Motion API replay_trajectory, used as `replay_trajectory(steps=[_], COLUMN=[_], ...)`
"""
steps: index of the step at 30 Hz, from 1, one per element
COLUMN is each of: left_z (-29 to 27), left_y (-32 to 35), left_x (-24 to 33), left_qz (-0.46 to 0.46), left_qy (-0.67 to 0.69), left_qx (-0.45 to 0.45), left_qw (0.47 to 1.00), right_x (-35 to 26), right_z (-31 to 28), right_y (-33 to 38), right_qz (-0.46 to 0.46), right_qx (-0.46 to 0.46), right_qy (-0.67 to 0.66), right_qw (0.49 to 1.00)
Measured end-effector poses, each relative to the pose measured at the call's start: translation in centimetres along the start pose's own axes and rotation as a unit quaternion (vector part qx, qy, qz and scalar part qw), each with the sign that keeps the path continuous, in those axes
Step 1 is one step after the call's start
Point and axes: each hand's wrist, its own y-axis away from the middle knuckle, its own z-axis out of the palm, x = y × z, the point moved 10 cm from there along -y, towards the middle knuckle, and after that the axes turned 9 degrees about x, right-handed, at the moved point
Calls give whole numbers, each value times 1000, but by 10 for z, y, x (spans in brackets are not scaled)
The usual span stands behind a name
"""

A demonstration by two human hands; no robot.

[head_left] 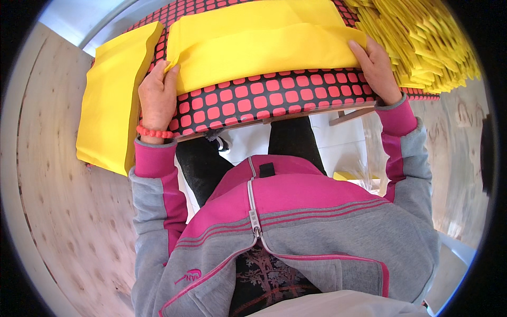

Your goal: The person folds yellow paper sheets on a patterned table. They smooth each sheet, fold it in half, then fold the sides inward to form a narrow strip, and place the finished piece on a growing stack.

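A yellow fabric sheet lies across the table in front of me, its near part folded over toward the far side. My left hand pinches the left end of the fold between thumb and fingers; a red bead bracelet circles that wrist. At the other end, my right hand grips the fold's right corner, thumb on top and fingers mostly underneath. The fabric stretches fairly flat between both hands, with slight creases near each grip.
The table wears a black cloth with red rounded squares. To the left, a flat stack of yellow fabric overhangs the edge. A thick pile of folded yellow pieces fills the far right. Wooden boards stand at the left.
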Motion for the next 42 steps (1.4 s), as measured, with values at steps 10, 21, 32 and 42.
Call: replay_trajectory(steps=[10,21,32,42], left_z=[-4,6,2,4], left_y=[-2,-4,-5,-8], left_x=[15,-4,-22,-18], left_qz=[30,0,-55,-27], left_qy=[-154,-211,-210,-287], left_qx=[28,-19,-4,-1], left_qw=[987,977,976,957], right_x=[-1,6,3,0], right_z=[9,7,11,14], right_y=[-10,-6,-8,-5], right_qz=[-43,-17,36,-51], right_qx=[57,70,40,58], right_qy=[227,242,233,246], right_qw=[971,968,971,966])
